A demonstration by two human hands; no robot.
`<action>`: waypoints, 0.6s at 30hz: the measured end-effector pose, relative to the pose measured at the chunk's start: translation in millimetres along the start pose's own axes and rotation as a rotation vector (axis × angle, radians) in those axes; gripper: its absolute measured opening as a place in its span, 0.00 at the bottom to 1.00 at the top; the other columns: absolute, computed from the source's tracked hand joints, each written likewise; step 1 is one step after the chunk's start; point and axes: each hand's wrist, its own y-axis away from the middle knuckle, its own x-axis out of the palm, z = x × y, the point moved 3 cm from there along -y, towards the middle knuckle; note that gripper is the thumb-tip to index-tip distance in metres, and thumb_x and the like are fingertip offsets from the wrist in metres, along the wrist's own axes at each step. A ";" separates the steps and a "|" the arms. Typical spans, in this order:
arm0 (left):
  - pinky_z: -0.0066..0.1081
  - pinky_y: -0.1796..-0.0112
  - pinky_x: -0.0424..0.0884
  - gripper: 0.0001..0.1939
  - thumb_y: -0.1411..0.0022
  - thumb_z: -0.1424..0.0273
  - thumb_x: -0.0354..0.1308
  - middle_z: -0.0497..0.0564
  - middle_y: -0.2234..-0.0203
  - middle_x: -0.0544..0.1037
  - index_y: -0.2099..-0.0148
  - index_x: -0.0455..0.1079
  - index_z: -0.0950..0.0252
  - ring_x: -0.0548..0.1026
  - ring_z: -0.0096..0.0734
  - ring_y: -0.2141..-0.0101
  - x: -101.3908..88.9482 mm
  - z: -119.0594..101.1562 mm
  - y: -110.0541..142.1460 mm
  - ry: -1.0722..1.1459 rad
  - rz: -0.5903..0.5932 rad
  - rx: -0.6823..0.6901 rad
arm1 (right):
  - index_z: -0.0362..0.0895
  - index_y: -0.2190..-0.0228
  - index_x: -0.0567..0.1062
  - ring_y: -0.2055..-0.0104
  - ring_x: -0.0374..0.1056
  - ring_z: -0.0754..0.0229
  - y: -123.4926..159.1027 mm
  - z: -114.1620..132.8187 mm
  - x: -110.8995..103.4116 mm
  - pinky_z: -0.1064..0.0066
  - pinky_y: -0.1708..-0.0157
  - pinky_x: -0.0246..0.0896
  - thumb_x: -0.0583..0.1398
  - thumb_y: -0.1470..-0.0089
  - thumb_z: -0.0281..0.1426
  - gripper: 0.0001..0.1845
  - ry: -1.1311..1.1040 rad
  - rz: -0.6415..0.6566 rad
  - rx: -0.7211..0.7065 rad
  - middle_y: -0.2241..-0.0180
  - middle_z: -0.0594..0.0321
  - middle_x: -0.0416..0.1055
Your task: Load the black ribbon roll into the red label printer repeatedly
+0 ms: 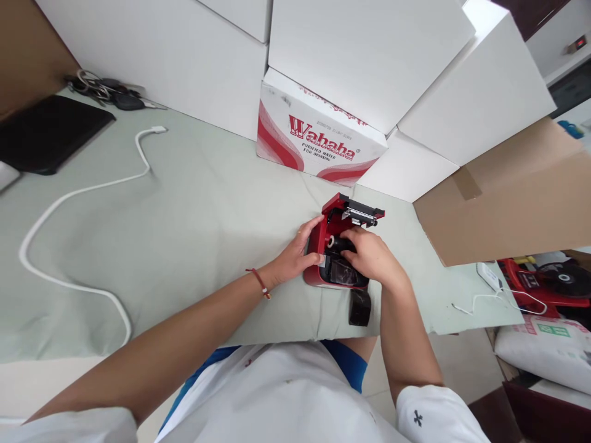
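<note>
A small red printer stands on the cloth-covered table before me, its lid raised. My left hand steadies the printer's left side, with the thumb on the near rim and the fingers along the wall. Inside the casing, my right hand has its fingers closed round a black ribbon roll with a pale core end; the fingers partly hide it. Dark shiny film lies across the printer's front part. A dark piece of similar look rests on the cloth just in front.
White boxes and a Wahaha water carton line the back. At left lie a white cable, a black flat case and keys. A cardboard box and a power strip are at right.
</note>
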 end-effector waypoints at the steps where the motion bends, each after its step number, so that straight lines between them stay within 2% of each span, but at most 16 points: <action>1: 0.61 0.28 0.65 0.48 0.33 0.64 0.63 0.60 0.23 0.62 0.18 0.47 0.53 0.65 0.55 0.25 0.0 -0.4 -0.2 -0.009 0.002 0.005 | 0.47 0.45 0.81 0.54 0.80 0.50 13.0 -4.2 -6.4 0.61 0.53 0.75 0.65 0.37 0.29 0.19 -0.059 -0.034 -0.002 0.49 0.53 0.83; 3: 0.60 0.29 0.67 0.47 0.33 0.62 0.63 0.60 0.23 0.61 0.18 0.47 0.52 0.64 0.55 0.25 -0.3 -1.5 -0.5 -0.035 -0.004 0.016 | 0.47 0.41 0.79 0.67 0.76 0.56 45.8 -20.9 -21.0 0.63 0.63 0.74 0.63 0.32 0.37 0.20 -0.251 -0.118 0.019 0.61 0.60 0.83; 5: 0.58 0.30 0.70 0.47 0.33 0.62 0.63 0.59 0.23 0.62 0.18 0.48 0.51 0.65 0.55 0.26 -0.6 -2.3 -0.5 -0.056 -0.015 0.019 | 0.49 0.40 0.79 0.78 0.65 0.59 81.0 -48.9 -30.3 0.65 0.75 0.65 0.63 0.31 0.47 0.25 -0.471 -0.139 0.108 0.77 0.69 0.72; 6: 0.58 0.31 0.71 0.47 0.33 0.62 0.63 0.59 0.23 0.63 0.18 0.48 0.51 0.67 0.55 0.27 -0.7 -2.5 -0.4 -0.049 -0.014 0.013 | 0.49 0.40 0.79 0.79 0.63 0.59 96.9 -65.5 -32.1 0.66 0.77 0.61 0.63 0.32 0.49 0.26 -0.517 -0.154 0.167 0.79 0.70 0.69; 8: 0.57 0.32 0.72 0.47 0.33 0.63 0.63 0.59 0.24 0.64 0.18 0.47 0.51 0.69 0.54 0.29 -0.5 -2.3 -0.1 0.001 0.002 -0.011 | 0.48 0.41 0.80 0.79 0.63 0.58 120.3 -97.6 -26.7 0.66 0.78 0.59 0.64 0.34 0.50 0.28 -0.492 -0.118 0.260 0.80 0.70 0.68; 11: 0.59 0.29 0.68 0.48 0.34 0.64 0.63 0.60 0.24 0.62 0.18 0.47 0.52 0.67 0.54 0.27 -0.9 -1.1 0.1 0.072 0.023 -0.051 | 0.47 0.53 0.84 0.76 0.69 0.56 130.5 -132.7 -0.3 0.64 0.73 0.66 0.64 0.39 0.44 0.19 -0.374 0.008 0.336 0.76 0.65 0.77; 13: 0.59 0.29 0.67 0.48 0.34 0.64 0.63 0.60 0.23 0.62 0.18 0.48 0.52 0.65 0.55 0.26 -1.8 -0.4 -0.1 0.076 0.016 -0.060 | 0.47 0.60 0.84 0.73 0.73 0.55 124.6 -143.5 20.2 0.62 0.68 0.70 0.63 0.43 0.38 0.13 -0.336 0.025 0.350 0.69 0.60 0.83; 14: 0.59 0.29 0.67 0.48 0.34 0.63 0.63 0.60 0.23 0.61 0.18 0.48 0.52 0.65 0.55 0.26 -2.2 -0.3 -0.3 0.077 0.014 -0.063 | 0.46 0.61 0.84 0.71 0.74 0.54 119.8 -145.2 29.3 0.61 0.65 0.71 0.63 0.45 0.36 0.13 -0.327 0.006 0.355 0.65 0.57 0.84; 16: 0.59 0.28 0.66 0.48 0.34 0.63 0.64 0.59 0.23 0.61 0.18 0.48 0.53 0.63 0.57 0.25 -2.3 -1.4 -0.8 0.102 0.021 -0.075 | 0.43 0.54 0.84 0.70 0.74 0.54 108.9 -142.1 44.9 0.57 0.60 0.73 0.62 0.43 0.36 0.18 -0.319 -0.056 0.364 0.54 0.50 0.85; 18: 0.61 0.26 0.60 0.49 0.35 0.62 0.65 0.59 0.22 0.59 0.18 0.48 0.53 0.59 0.58 0.23 -1.7 -4.4 -1.4 0.151 0.034 -0.107 | 0.42 0.45 0.81 0.69 0.73 0.56 97.1 -132.2 58.2 0.55 0.55 0.74 0.59 0.37 0.39 0.24 -0.327 -0.105 0.353 0.44 0.44 0.81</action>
